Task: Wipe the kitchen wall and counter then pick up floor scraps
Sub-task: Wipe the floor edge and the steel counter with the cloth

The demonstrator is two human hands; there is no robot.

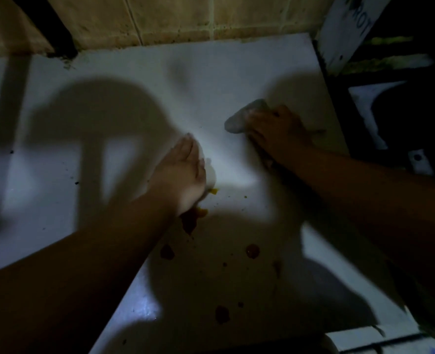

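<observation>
The counter-wiping step is in hand: the right hand [275,129] clenches a crumpled grey cloth [244,116] on the white counter [134,85] while the left hand [183,175], fingers straight, rests flat (grasping nothing visible), so the next pass should reach the reddish-brown spills [252,250].

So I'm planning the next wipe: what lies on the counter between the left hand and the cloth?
In the head view, the stretch of counter between the left hand and the grey cloth under the right hand is bare white.
</observation>
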